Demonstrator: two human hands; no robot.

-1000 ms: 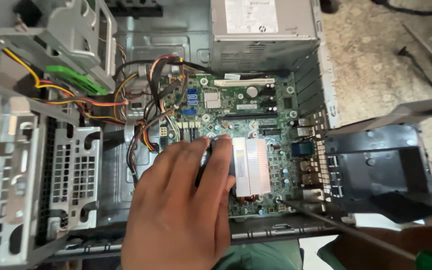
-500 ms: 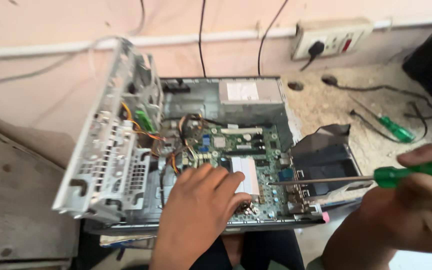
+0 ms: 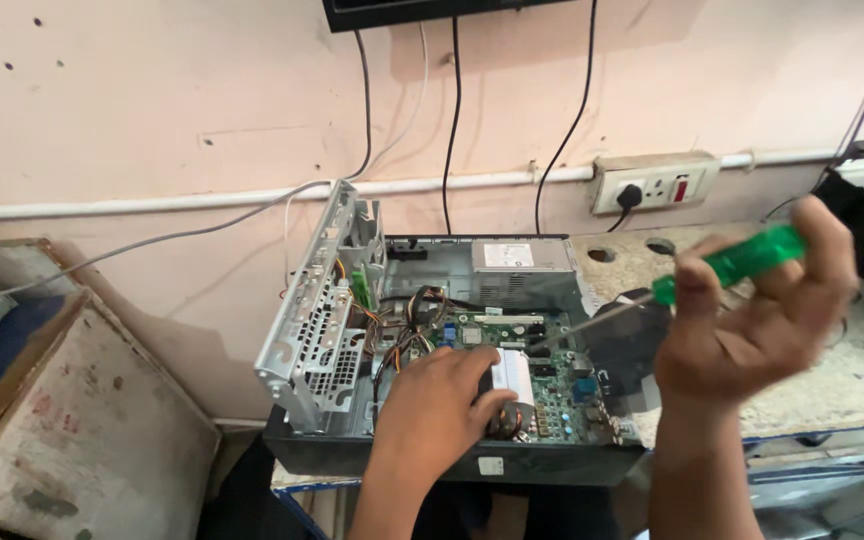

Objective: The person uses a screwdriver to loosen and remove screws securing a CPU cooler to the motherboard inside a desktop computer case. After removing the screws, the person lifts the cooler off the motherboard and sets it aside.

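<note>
Camera pulled back, right hand (image 3: pixel 752 330) lifted higher since earlier | fist closed on green screwdriver (image 3: pixel 727 265), tip angled down at board (image 3: pixel 562 385) | left hand (image 3: pixel 442 400) flat, fingers spread over heatsink (image 3: pixel 514 372), steadying | drive cage (image 3: pixel 322 310) swung up for access

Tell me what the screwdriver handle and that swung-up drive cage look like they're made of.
The screwdriver handle in the right hand looks like translucent green plastic, glossy, with light showing through it. The drive cage looks like bare sheet metal, probably steel: dull silver, thin, punched with rows of vent holes.
</note>
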